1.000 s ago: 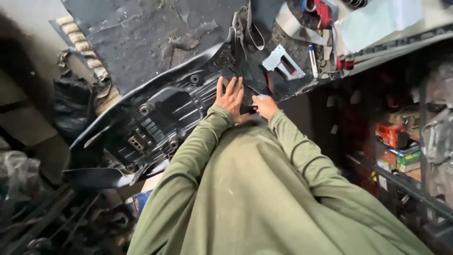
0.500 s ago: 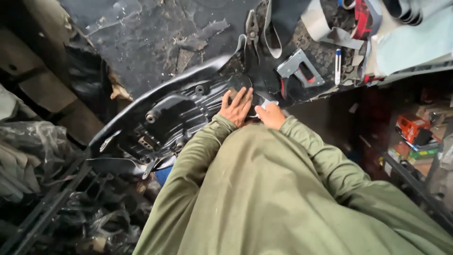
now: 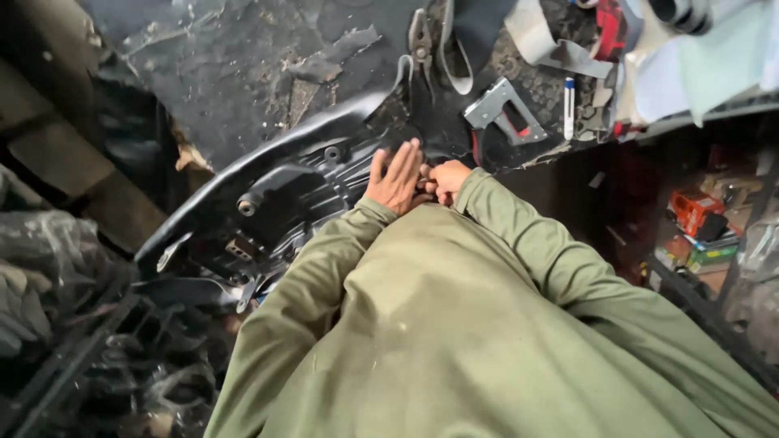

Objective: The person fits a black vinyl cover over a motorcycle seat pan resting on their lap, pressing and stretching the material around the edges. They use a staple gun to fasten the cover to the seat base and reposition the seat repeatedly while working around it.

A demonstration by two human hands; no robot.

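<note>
Cluttered dark workbench [image 3: 243,73], black plastic panel [image 3: 284,195] at near edge, left hand [image 3: 395,177] laid flat, released, right hand [image 3: 445,180] clenched, contents untellable.

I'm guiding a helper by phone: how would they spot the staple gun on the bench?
Start at the big black plastic panel under the left hand. Just beyond its far end, on the dark worktop, lies the staple gun: angular grey metal with a red insert, unlike the white pen beside it.

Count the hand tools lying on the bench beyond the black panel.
3 that can be told: pliers at the top centre, a grey staple gun right of them, and a white pen-like tool right of that. Others may hide in the clutter or under the strap.
</note>
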